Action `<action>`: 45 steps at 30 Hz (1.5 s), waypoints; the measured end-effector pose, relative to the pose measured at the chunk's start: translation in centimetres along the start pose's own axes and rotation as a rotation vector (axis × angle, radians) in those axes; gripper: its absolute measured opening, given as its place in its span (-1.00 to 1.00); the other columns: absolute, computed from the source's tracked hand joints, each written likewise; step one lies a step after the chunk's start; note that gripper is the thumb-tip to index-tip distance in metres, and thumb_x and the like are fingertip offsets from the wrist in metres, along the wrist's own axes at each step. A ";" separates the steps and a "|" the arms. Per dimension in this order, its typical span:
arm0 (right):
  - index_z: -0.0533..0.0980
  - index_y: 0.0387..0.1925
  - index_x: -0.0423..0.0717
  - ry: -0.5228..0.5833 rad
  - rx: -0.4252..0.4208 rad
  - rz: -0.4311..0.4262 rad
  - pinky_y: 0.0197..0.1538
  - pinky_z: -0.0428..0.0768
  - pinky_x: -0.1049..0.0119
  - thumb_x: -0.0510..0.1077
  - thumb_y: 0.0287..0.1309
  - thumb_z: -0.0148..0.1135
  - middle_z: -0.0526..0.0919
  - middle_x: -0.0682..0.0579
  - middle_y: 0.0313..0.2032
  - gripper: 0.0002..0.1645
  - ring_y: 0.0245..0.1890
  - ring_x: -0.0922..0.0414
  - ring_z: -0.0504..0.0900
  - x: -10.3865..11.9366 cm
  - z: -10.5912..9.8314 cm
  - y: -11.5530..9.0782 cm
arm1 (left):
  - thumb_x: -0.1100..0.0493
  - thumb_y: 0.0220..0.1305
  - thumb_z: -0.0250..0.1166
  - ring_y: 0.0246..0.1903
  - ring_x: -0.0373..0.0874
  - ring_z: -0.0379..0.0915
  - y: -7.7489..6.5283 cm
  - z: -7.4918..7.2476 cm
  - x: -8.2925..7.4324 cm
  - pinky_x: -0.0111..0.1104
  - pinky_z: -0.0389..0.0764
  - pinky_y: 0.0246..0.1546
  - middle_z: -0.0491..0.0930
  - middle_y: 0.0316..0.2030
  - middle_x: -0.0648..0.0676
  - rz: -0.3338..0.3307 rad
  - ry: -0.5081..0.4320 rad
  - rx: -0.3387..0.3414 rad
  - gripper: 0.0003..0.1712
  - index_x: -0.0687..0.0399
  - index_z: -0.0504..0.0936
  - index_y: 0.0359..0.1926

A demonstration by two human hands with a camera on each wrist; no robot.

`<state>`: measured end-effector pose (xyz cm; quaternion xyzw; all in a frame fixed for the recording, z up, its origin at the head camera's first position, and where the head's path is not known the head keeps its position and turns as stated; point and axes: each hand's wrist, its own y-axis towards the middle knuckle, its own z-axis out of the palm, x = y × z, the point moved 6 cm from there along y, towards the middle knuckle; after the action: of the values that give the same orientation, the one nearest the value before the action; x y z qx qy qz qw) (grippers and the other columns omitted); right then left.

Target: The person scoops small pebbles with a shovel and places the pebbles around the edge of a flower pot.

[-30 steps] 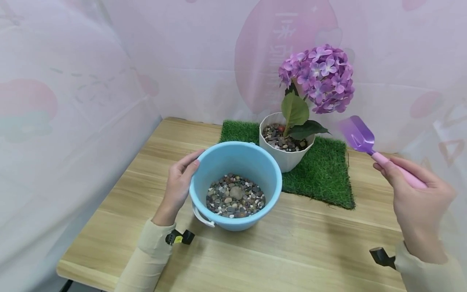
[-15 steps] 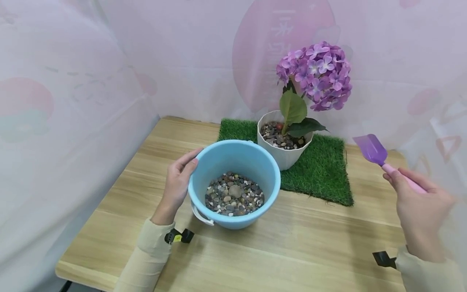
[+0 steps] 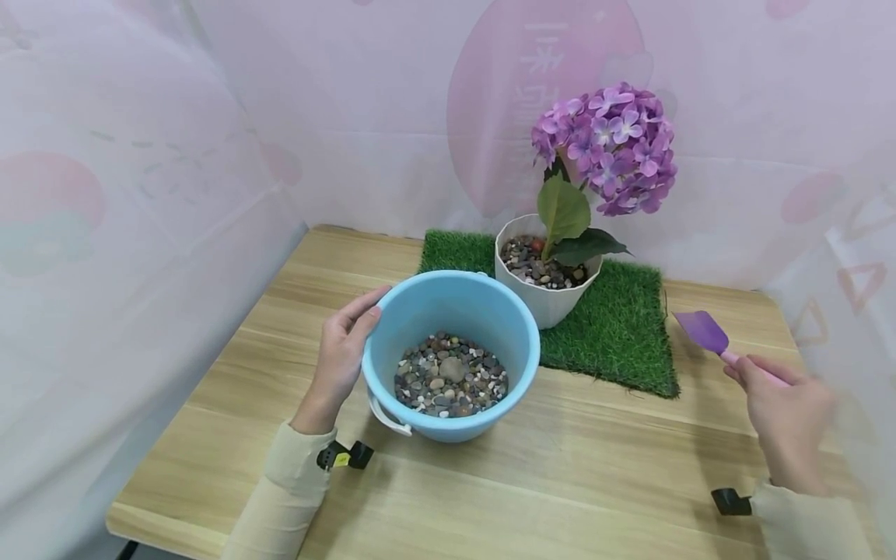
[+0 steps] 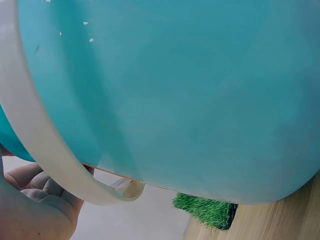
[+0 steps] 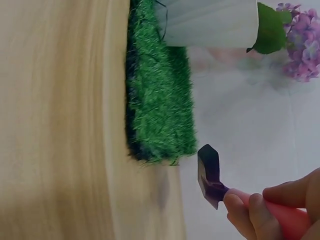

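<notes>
A light blue bucket stands on the wooden table, its bottom covered with small pebbles and one larger stone. My left hand grips its left rim, thumb on the rim and fingers along the outside. The white bucket handle hangs down in the left wrist view. At the right, my right hand holds a small garden trowel by its pink grip, the purple blade pointing left. The blade is raised off the table just right of the grass mat, and I see no stones on it.
Behind the bucket, a white pot of pebbles holds a purple hydrangea on a green artificial grass mat. Pale printed cloth hangs behind and beside the wooden table.
My right hand has lowered the trowel from beside the flower towards the table, tilting its blade flatter. The left hand and the bucket have stayed in place.
</notes>
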<state>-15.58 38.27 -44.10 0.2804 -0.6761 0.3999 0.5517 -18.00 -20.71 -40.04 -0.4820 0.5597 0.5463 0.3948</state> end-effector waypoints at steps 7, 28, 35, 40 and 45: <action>0.76 -0.31 0.18 -0.059 0.001 0.037 -0.21 0.72 0.64 -0.22 0.32 0.42 0.82 0.24 -0.51 -0.82 -0.43 0.36 0.82 -1.9 -0.7 0.8 | 0.17 0.65 0.05 0.16 -0.28 0.66 0.0 0.1 -0.1 -0.39 0.75 0.17 0.58 0.35 0.27 0.005 -0.006 0.011 -0.53 0.30 0.51 0.42; 0.50 0.31 -0.41 -1.056 0.243 -0.195 -0.38 0.52 0.25 0.35 0.58 -0.16 0.78 -0.34 -0.15 -0.10 -0.30 -0.13 0.73 -4.5 0.3 0.9 | 0.17 0.66 0.05 0.16 -0.35 0.64 0.4 -0.2 0.3 -0.43 0.74 0.18 0.57 0.36 0.28 0.007 0.001 0.013 -0.52 0.33 0.50 0.41; 0.47 0.34 -0.39 -1.156 0.204 -0.234 -0.51 0.47 0.19 0.21 0.49 0.08 0.64 -0.53 0.05 -0.22 -0.28 -0.24 0.64 -3.7 0.4 0.5 | 0.13 0.66 0.06 0.14 -0.34 0.65 0.4 -0.2 0.4 -0.42 0.76 0.15 0.58 0.35 0.26 0.003 0.009 0.023 -0.52 0.27 0.52 0.42; 0.50 0.30 -0.38 -1.212 0.227 -0.218 -0.56 0.46 0.20 0.24 0.48 0.10 0.63 -0.52 0.11 -0.22 -0.32 -0.19 0.65 -3.2 0.6 0.1 | 0.16 0.66 0.05 0.12 -0.35 0.65 0.7 -0.4 0.3 -0.47 0.77 0.13 0.58 0.33 0.29 0.015 0.043 0.058 -0.52 0.31 0.49 0.43; 0.48 0.27 -0.46 -1.269 0.248 -0.216 -0.52 0.56 0.05 0.25 0.49 0.09 0.54 -0.62 0.17 -0.18 -0.21 -0.37 0.67 -2.8 0.7 -0.5 | 0.13 0.68 0.01 0.11 -0.31 0.63 1.0 -0.9 -0.2 -0.53 0.77 0.07 0.59 0.32 0.31 0.052 0.145 0.126 -0.51 0.32 0.48 0.42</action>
<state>-14.92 37.23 -46.77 0.5897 -0.7872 0.1741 0.0463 -18.84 -21.64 -39.58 -0.4796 0.6325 0.4837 0.3687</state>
